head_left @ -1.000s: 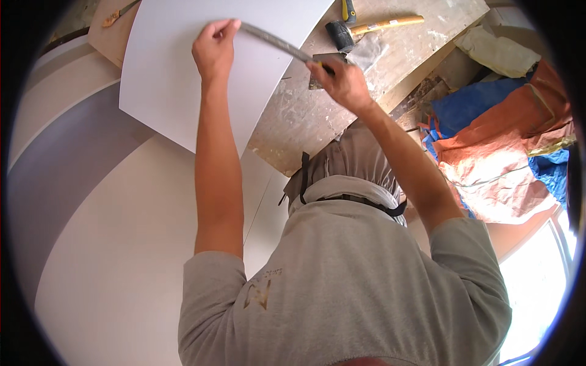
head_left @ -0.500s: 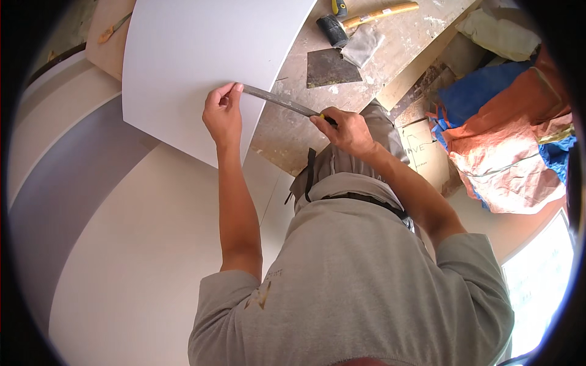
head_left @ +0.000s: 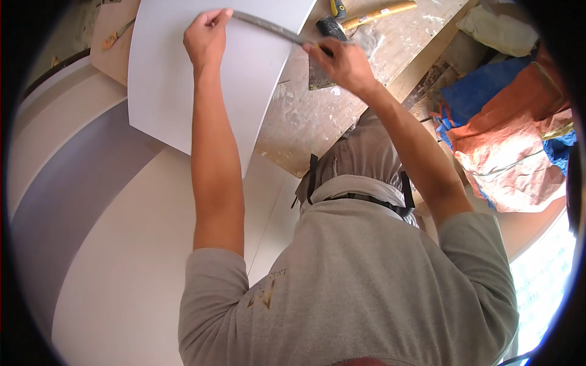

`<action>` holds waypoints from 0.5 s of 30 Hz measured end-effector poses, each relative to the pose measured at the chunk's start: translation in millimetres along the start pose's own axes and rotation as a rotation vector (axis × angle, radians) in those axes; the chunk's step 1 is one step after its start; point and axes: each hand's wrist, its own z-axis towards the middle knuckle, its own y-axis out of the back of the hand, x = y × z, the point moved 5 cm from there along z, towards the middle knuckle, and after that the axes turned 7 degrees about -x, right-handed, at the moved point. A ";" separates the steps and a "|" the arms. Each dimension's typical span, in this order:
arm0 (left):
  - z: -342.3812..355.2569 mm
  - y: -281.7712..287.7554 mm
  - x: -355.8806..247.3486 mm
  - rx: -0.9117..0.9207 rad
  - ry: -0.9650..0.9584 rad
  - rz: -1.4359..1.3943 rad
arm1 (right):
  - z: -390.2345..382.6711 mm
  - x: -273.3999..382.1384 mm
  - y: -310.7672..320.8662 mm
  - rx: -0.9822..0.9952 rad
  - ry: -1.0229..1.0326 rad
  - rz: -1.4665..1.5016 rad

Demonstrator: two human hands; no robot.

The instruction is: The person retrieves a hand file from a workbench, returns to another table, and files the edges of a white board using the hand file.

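Observation:
My left hand (head_left: 207, 33) pinches the tip of a long, flat grey metal file (head_left: 262, 24) over the white board (head_left: 160, 73). My right hand (head_left: 345, 66) is wrapped round the file's dark handle, past the board's right edge. The file lies crosswise between my hands; whether it touches the board is unclear. Behind my right hand, a dark flat metal plate (head_left: 318, 81) and a pale rag (head_left: 372, 41) lie on the paint-spattered workbench (head_left: 287, 128), partly hidden by that hand.
A black mallet (head_left: 328, 29) with a wooden handle and a yellow-and-black tool (head_left: 337, 8) lie on the bench. A wooden-handled scraper (head_left: 111, 39) is on plywood at the left. Orange and blue tarps (head_left: 497, 158) and a cream sack (head_left: 494, 30) are heaped at the right.
My hands and the file moved down toward my body half a second ago and are now back up, near the top of the view, slightly higher than one second ago.

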 end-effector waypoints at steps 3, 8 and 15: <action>-66.8 25.7 -25.8 0.009 0.170 0.193 | -60.7 1.4 7.5 0.126 -0.087 0.049; -164.8 50.7 -10.9 -0.019 0.255 0.160 | -137.3 -2.7 9.9 0.174 -0.055 0.080; -96.7 29.0 -4.7 -0.088 0.183 -0.017 | -67.3 -19.3 -7.1 0.133 -0.016 0.018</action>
